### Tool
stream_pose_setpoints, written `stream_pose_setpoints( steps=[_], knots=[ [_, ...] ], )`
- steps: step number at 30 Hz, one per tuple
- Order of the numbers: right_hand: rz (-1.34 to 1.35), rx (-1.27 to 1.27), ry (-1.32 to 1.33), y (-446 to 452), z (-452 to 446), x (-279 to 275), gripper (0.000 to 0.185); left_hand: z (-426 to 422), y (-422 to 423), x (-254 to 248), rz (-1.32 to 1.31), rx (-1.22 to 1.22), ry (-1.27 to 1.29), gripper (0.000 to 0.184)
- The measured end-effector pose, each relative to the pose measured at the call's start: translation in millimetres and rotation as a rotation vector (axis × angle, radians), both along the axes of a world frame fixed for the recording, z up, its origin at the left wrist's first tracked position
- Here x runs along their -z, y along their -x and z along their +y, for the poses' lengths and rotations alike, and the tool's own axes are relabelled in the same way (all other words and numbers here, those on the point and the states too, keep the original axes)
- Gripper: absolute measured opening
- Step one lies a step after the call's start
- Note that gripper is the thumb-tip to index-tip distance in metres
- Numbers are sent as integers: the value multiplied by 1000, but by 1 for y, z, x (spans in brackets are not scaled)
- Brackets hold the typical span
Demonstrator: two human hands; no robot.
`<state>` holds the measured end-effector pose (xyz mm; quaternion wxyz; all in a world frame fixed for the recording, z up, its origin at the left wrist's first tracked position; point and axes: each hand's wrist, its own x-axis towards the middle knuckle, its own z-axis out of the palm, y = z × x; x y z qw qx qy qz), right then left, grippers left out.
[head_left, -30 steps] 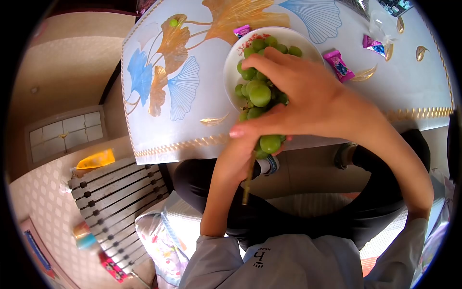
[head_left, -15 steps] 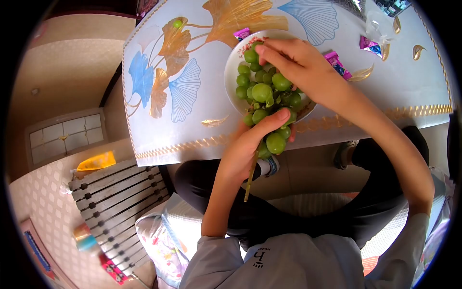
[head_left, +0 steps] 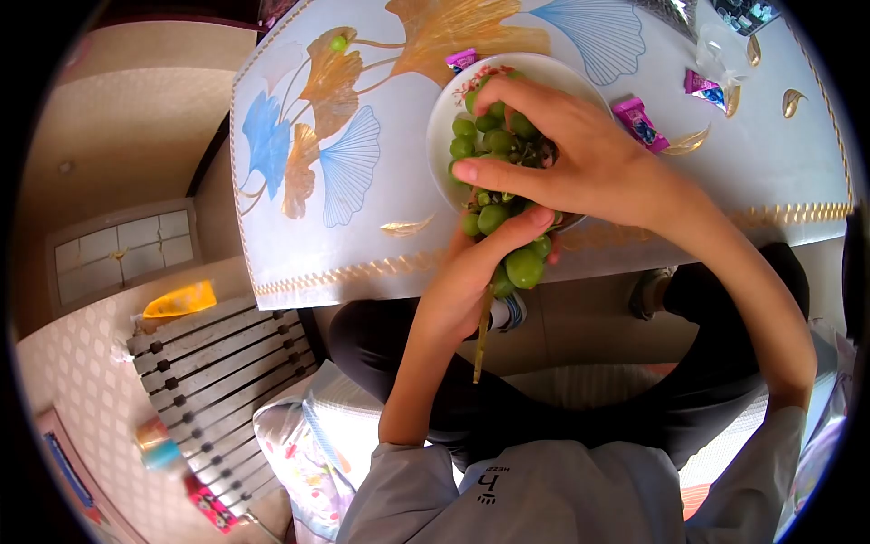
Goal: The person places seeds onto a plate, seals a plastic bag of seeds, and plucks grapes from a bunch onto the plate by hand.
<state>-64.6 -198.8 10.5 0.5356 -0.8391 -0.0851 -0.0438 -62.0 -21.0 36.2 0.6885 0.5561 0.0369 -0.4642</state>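
Observation:
A bunch of green grapes lies over the near side of a white plate with red decoration. My left hand is wrapped round the lower part of the bunch, thumb on top, and the brown stem hangs down below it. Over the plate, my right hand reaches across the upper grapes, its fingers and thumb curved apart around them. Whether its hidden fingertips grip a grape cannot be made out. More grapes show at the plate's left side.
Wrapped purple sweets lie right of the plate, and another behind it. A single grape sits at the table's far left. A clear plastic bag is at the back right. The tablecloth's edge runs before my lap.
My right hand drew back from the upper grapes, then moved over them again with its thumb lower across the bunch. My left hand has kept its hold, its thumb now further up.

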Motion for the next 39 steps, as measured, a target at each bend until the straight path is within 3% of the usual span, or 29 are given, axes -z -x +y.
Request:
stream_pose_setpoints(
  steps=[3,6,11,15,16,18,20,22,24,26,27,29,31,34,39],
  knots=[
    [-8,-24,61,3,-2,-2,62,1,-1,2,-52,47,-57,38],
    [-3,-32,125,3,-3,-3,43,1,0,2,-78,70,-96,41],
    [7,-126,40,-3,-8,3,35,-1,-2,5,-104,62,-82,47],
    [-158,-61,175,-4,-4,12,30,-2,-1,5,-101,38,-65,53],
    [-64,-41,89,-7,-6,15,31,-1,-1,6,-101,33,-64,54],
    [124,-1,-82,-13,-14,22,33,0,1,3,-107,60,-107,60],
    [-280,-13,139,-11,-15,33,37,0,-1,1,-92,91,-132,64],
    [-164,4,63,-13,-11,20,41,1,-3,-1,-69,91,-146,68],
    [496,92,-306,-8,-9,-4,44,-3,2,-2,-108,63,-145,69],
    [250,25,-220,-10,-9,3,58,-1,2,4,-126,70,-143,69],
    [126,-12,-177,-12,-8,4,67,-2,4,4,-151,58,-152,58],
    [100,6,75,0,-2,-2,74,-5,7,5,-201,38,-174,37],
    [111,-38,204,9,2,-9,86,-6,8,3,-251,72,-181,34],
    [118,4,115,13,2,-4,59,-9,13,6,-279,72,-169,37],
    [43,-3,83,7,-2,6,38,-12,11,3,-260,45,-127,50]
  ],
)
